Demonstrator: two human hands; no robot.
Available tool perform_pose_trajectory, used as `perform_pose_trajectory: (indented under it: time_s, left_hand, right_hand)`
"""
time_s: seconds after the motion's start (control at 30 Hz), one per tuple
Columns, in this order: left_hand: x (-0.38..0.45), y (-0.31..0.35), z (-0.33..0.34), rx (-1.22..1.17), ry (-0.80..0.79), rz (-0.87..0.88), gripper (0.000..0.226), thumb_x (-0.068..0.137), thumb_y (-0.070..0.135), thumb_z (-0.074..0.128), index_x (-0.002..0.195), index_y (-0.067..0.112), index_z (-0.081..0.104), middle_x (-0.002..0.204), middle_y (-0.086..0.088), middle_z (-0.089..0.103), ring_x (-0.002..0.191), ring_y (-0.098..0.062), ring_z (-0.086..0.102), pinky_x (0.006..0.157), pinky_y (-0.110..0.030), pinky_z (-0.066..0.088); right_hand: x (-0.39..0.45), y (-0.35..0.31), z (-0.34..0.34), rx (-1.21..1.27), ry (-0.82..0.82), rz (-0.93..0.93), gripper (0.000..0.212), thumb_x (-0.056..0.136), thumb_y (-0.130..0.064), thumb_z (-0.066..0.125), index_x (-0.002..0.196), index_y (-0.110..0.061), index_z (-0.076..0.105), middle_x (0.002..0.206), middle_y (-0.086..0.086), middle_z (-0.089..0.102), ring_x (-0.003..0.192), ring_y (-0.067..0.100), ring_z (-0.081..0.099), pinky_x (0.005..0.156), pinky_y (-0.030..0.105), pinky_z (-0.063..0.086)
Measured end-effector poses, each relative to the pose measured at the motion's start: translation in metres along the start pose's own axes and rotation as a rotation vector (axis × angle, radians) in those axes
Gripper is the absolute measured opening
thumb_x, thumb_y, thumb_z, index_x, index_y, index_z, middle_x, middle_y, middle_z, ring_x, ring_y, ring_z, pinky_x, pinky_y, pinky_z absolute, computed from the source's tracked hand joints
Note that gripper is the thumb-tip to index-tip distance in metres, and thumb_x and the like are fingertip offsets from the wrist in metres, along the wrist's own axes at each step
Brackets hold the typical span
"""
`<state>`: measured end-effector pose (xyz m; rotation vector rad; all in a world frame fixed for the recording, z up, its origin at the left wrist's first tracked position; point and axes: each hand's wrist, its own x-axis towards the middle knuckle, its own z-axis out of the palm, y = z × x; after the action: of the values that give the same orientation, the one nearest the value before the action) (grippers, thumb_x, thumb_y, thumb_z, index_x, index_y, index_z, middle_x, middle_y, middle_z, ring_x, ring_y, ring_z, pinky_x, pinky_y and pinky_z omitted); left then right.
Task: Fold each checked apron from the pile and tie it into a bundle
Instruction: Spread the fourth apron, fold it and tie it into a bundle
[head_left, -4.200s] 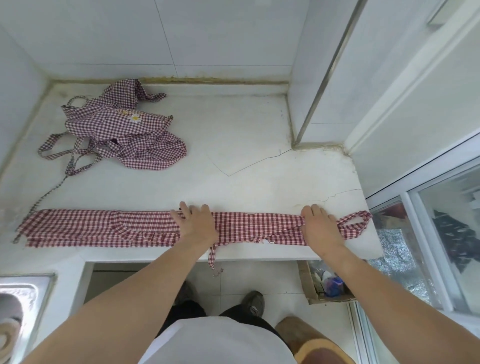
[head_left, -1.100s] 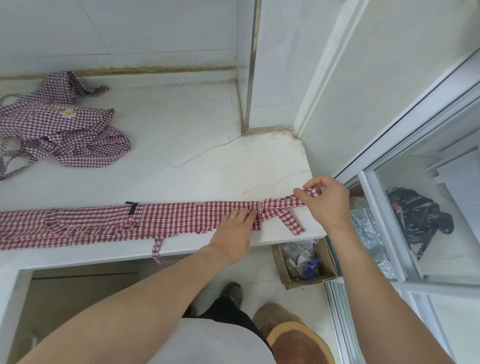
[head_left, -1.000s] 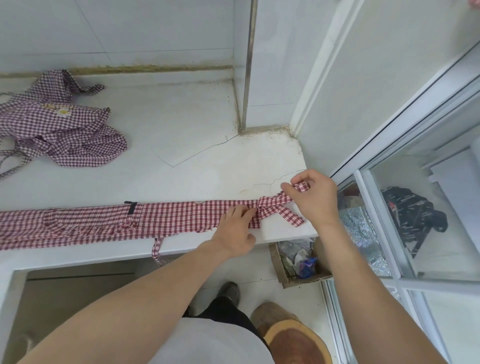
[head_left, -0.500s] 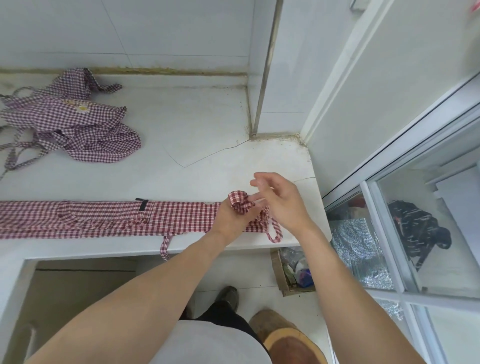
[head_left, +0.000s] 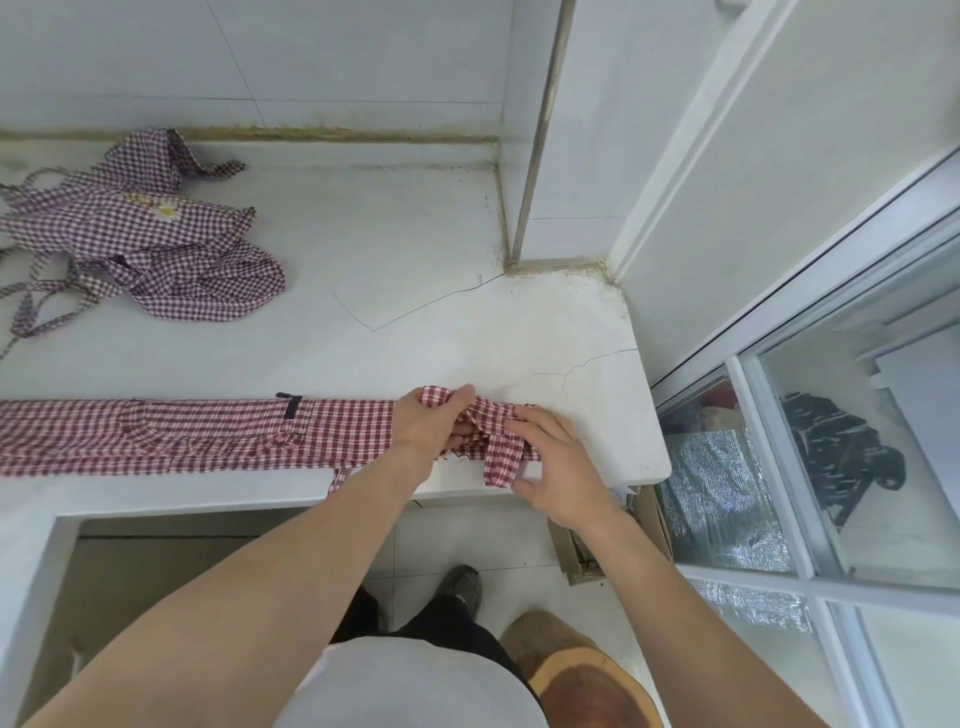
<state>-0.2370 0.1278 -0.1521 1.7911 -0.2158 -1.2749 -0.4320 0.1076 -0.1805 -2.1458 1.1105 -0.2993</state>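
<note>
A red-and-white checked apron (head_left: 197, 435), folded into a long narrow strip, lies along the front edge of the white counter (head_left: 395, 260). My left hand (head_left: 428, 423) grips the strip's right end, which is turned back over itself. My right hand (head_left: 558, 467) rests beside it with fingers spread flat on the folded-over end and its strap loop (head_left: 498, 460). A pile of purple checked aprons (head_left: 150, 244) with trailing straps lies at the back left of the counter.
A cracked counter corner (head_left: 597, 358) ends at a white wall and sliding glass door (head_left: 831, 415) on the right. Below the counter edge sit a cardboard box (head_left: 597, 551) and a wooden stump (head_left: 582, 675). One strap (head_left: 338, 478) hangs over the front edge.
The right end of the strip with its strap loop has been folded leftward onto the strip. My left hand has gone from pressing flat to gripping the fold; my right hand released its pinch and now presses.
</note>
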Motion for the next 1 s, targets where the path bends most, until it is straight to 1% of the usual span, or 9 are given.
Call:
perform_pose_trajectory:
  time_s: [0.1, 0.2, 0.37, 0.47, 0.63, 0.77, 0.9, 0.97, 1.0]
  left_hand:
    - [0.007, -0.003, -0.009, 0.099, 0.031, 0.004, 0.023, 0.085, 0.015, 0.078, 0.098, 0.009, 0.061, 0.080, -0.010, 0.072, 0.063, -0.022, 0.070, 0.065, -0.035, 0.061]
    - [0.010, -0.004, -0.016, 0.261, 0.027, 0.031, 0.025, 0.087, 0.009, 0.074, 0.107, 0.011, 0.059, 0.079, -0.010, 0.070, 0.064, -0.021, 0.069, 0.062, -0.033, 0.060]
    - [0.011, -0.008, -0.020, 0.453, -0.038, 0.110, 0.023, 0.088, 0.009, 0.069, 0.102, 0.023, 0.059, 0.092, -0.013, 0.071, 0.083, -0.031, 0.073, 0.076, -0.047, 0.061]
    - [0.011, -0.009, -0.023, 0.495, -0.096, 0.154, 0.022, 0.091, 0.011, 0.066, 0.109, 0.021, 0.060, 0.097, -0.011, 0.070, 0.087, -0.029, 0.071, 0.081, -0.044, 0.060]
    - [0.010, -0.003, -0.027, 0.508, -0.285, 0.084, 0.020, 0.097, 0.016, 0.057, 0.117, 0.016, 0.059, 0.090, -0.009, 0.066, 0.079, -0.021, 0.062, 0.084, -0.039, 0.055]
    - [0.009, 0.006, -0.030, 0.392, -0.401, 0.002, 0.018, 0.094, 0.019, 0.062, 0.111, 0.021, 0.062, 0.092, -0.007, 0.065, 0.080, -0.019, 0.059, 0.075, -0.032, 0.049]
    - [0.010, -0.001, -0.023, 0.505, -0.324, 0.153, 0.031, 0.086, 0.031, 0.077, 0.112, 0.017, 0.066, 0.090, 0.000, 0.068, 0.075, -0.012, 0.063, 0.068, -0.026, 0.054]
    - [0.012, -0.007, -0.022, 0.597, -0.260, 0.240, 0.033, 0.086, 0.029, 0.077, 0.114, 0.014, 0.066, 0.096, -0.001, 0.066, 0.084, -0.016, 0.063, 0.078, -0.029, 0.054]
    - [0.012, -0.009, -0.022, 0.639, -0.242, 0.280, 0.033, 0.087, 0.026, 0.076, 0.115, 0.014, 0.066, 0.100, 0.000, 0.065, 0.089, -0.016, 0.062, 0.080, -0.025, 0.051]
  right_hand:
    - [0.002, -0.001, 0.006, -0.094, 0.076, -0.012, 0.058, 0.071, -0.015, 0.080, 0.127, -0.015, 0.065, 0.137, 0.001, 0.056, 0.131, 0.025, 0.043, 0.102, 0.049, 0.045]
    - [0.006, -0.005, 0.006, -0.119, 0.117, 0.035, 0.046, 0.073, -0.018, 0.073, 0.119, -0.017, 0.070, 0.127, 0.000, 0.060, 0.123, 0.023, 0.045, 0.094, 0.048, 0.047]
    - [0.018, -0.023, 0.005, -0.154, 0.245, 0.138, 0.027, 0.077, -0.022, 0.059, 0.096, -0.011, 0.075, 0.099, 0.002, 0.063, 0.100, 0.025, 0.049, 0.082, 0.039, 0.048]
    - [0.033, -0.038, 0.004, -0.027, 0.256, 0.319, 0.022, 0.083, -0.014, 0.057, 0.099, -0.008, 0.070, 0.098, 0.005, 0.059, 0.088, 0.024, 0.058, 0.076, 0.035, 0.049]
    - [0.047, -0.057, 0.015, 0.315, 0.389, 0.515, 0.023, 0.086, -0.007, 0.057, 0.109, -0.010, 0.057, 0.101, 0.005, 0.063, 0.089, 0.020, 0.060, 0.078, 0.031, 0.049]
    - [0.043, -0.063, 0.030, 0.427, 0.363, 0.483, 0.024, 0.076, -0.014, 0.059, 0.099, -0.021, 0.057, 0.098, 0.001, 0.059, 0.087, 0.019, 0.064, 0.079, 0.042, 0.056]
    - [0.034, -0.062, 0.040, 0.341, 0.319, 0.330, 0.025, 0.079, -0.002, 0.064, 0.100, -0.013, 0.071, 0.101, 0.000, 0.060, 0.091, -0.002, 0.058, 0.082, 0.026, 0.054]
    - [0.027, -0.056, 0.044, 0.311, 0.236, 0.246, 0.032, 0.082, 0.002, 0.061, 0.110, -0.007, 0.073, 0.113, 0.001, 0.059, 0.099, 0.004, 0.061, 0.088, 0.023, 0.054]
    - [0.024, -0.052, 0.046, 0.296, 0.198, 0.227, 0.034, 0.085, 0.001, 0.060, 0.115, -0.006, 0.071, 0.120, 0.000, 0.058, 0.105, 0.010, 0.062, 0.093, 0.024, 0.053]
